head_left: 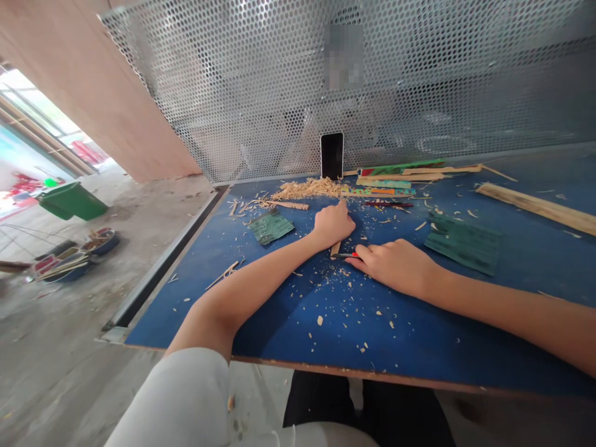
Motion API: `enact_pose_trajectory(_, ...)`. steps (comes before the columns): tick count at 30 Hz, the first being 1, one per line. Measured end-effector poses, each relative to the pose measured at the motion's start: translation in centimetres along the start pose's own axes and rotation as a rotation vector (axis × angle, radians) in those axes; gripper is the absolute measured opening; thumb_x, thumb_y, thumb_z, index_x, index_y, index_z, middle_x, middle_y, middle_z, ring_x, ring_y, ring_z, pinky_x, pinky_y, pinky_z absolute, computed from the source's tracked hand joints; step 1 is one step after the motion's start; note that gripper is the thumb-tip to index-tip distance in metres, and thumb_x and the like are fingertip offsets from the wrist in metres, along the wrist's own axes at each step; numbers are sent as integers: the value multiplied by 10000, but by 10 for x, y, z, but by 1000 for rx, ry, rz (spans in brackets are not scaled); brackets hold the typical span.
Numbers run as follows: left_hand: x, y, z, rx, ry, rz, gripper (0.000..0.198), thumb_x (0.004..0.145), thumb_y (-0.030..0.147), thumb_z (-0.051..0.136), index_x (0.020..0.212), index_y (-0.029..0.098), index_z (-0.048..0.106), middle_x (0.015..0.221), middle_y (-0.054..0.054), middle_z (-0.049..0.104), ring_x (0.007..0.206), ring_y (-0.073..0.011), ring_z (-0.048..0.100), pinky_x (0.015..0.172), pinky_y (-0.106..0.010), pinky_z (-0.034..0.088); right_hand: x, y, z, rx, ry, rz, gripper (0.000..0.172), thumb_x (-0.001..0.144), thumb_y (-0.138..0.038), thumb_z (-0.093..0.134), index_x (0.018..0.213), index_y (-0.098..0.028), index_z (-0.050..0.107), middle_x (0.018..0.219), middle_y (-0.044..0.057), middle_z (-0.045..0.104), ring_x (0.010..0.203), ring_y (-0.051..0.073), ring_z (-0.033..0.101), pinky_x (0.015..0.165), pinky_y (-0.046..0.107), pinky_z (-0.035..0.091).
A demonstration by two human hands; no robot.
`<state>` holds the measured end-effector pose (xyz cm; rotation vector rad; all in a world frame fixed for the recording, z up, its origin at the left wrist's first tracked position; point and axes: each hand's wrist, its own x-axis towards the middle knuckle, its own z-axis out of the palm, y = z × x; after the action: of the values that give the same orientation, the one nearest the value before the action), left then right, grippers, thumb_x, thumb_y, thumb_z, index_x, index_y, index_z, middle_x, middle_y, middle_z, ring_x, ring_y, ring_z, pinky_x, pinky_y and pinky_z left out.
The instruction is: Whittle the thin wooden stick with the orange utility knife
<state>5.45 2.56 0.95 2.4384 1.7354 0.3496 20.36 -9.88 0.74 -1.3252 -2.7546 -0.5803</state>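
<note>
Far left, on the floor: green bin (72,200); nearer, a tray of paints (69,257).

Left part of the blue counter (279,323): green sheet (270,226), lying flat among loose chips. Behind it, a shavings pile (310,188) close to the mesh screen (372,81).

Centre: left hand (332,225), grip closed in a fist around a wood stick (335,249). Stick end visible just below the fist, resting on the counter. Upper part of the stick hidden inside the fist.

Behind the left hand: phone (332,155), upright, leaning against the mesh screen.

Just right of the stick: right hand (395,266), palm down, grip closed on a knife (347,255) with a red-tipped handle. Blade pointing left, meeting the stick end. Exact finger placement on the handle not visible.

Around both hands: wood chips scattered across the counter.

Right of centre, rear: coloured strips (379,191), stacked side by side near the mesh screen, with a red pen (388,203) just in front.

Right: second green sheet (463,242), flat, near the right forearm but apart from it.

Far right: plank (535,208), lying diagonally, well apart from both hands.
</note>
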Motion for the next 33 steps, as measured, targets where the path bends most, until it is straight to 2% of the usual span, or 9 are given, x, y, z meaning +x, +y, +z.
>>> enact_pose_trajectory(5, 4, -5, 0, -39, -21, 21, 415, 928, 277, 549, 1333, 223, 621, 1114, -131, 778, 1066, -319, 746, 895, -391, 558, 0, -2, 1, 22, 9, 18, 473, 1155, -451, 319, 946, -166, 633, 697, 60, 713, 552, 220, 667, 526, 348, 106)
enact_pose_trajectory(10, 8, -9, -4, -33, -56, 69, 483, 913, 299, 581, 1388, 225, 629, 1161, -134, 776, 1085, -323, 739, 911, -396, 567, 2, 9, 2, 64, -7, 59, 547, 1146, -513, 266, 934, -179, 643, 678, 70, 711, 542, 216, 651, 528, 342, 118)
enact_pose_trajectory(16, 14, -15, -9, -22, -103, 131, 526, 890, 282, 605, 1410, 218, 650, 1258, -118, 765, 1141, -323, 720, 963, -408, 574, 6, 20, 2, 155, -86, 120, 634, 1128, -567, 233, 902, -197, 695, 659, 85, 701, 540, 233, 634, 521, 333, 173)
enact_pose_trajectory(21, 14, -17, -5, -26, -52, 163, 529, 890, 259, 585, 1415, 248, 649, 1179, -106, 786, 1072, -318, 740, 925, -408, 584, 9, 23, 2, 224, -144, 100, 748, 1117, -610, 187, 829, -196, 739, 693, 103, 720, 554, 228, 628, 532, 333, 250)
enact_pose_trajectory(26, 3, -12, -1, -101, 46, 127, 462, 880, 223, 581, 1320, 273, 714, 1072, -100, 796, 1008, -313, 747, 892, -403, 582, 10, 25, 1, 214, -142, 93, 776, 1113, -622, 193, 782, -194, 750, 701, 113, 727, 574, 230, 638, 564, 336, 310)
enact_pose_trajectory(30, 7, -16, 2, -263, 103, 96, 399, 901, 197, 571, 1257, 242, 746, 967, -82, 796, 948, -278, 746, 895, -367, 571, 11, 28, 1, 197, -147, 84, 769, 1114, -612, 205, 762, -183, 737, 693, 119, 723, 573, 228, 638, 563, 334, 306)
enact_pose_trajectory(33, 21, -26, 5, -469, 153, 16, 349, 906, 128, 535, 1141, 200, 783, 1064, -65, 801, 1011, -226, 734, 954, -306, 544, 12, 30, 2, 203, -149, 95, 780, 1110, -624, 194, 757, -181, 730, 688, 121, 718, 562, 220, 628, 559, 330, 293)
